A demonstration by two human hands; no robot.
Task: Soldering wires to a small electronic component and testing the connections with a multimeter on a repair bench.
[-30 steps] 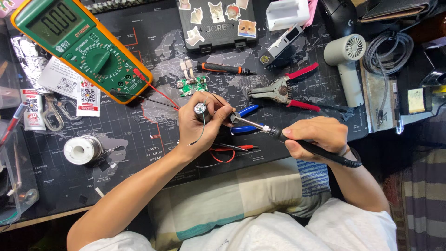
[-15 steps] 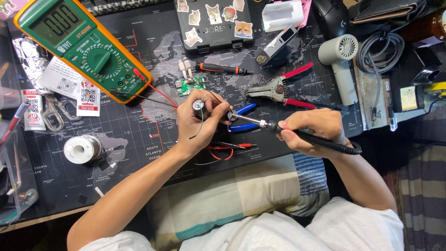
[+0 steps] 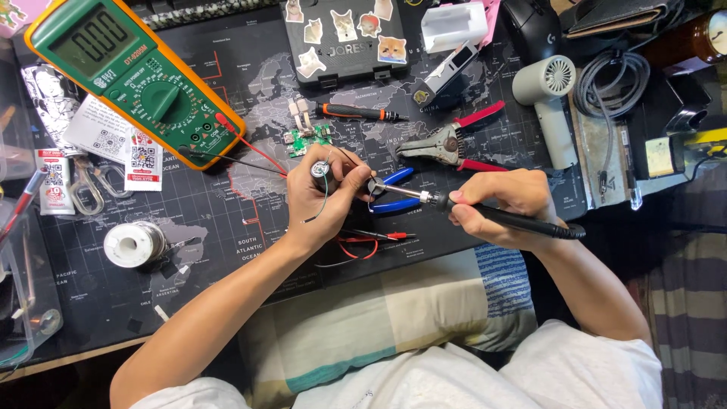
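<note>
Fingers (image 3: 333,176) of left hand (image 3: 322,201) pinched around small round metal part (image 3: 319,169), above the dark map desk mat (image 3: 227,227). Right hand (image 3: 509,204) wrapped tight on black soldering iron (image 3: 492,216), tip aimed at the part, much as half a second back; barely shifted leftward. Black sticker-covered case (image 3: 344,45) shut, contents hidden. Green multimeter (image 3: 129,76) at upper left.

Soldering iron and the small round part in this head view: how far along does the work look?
Done: tools laid out; the multimeter is on, probes lying on the mat. In hand: the left hand pinches a small round metal part with thin wires attached, while the right hand holds the soldering iron, tip close to it. Left: the small green circuit board lies apart, unconnected.
</note>
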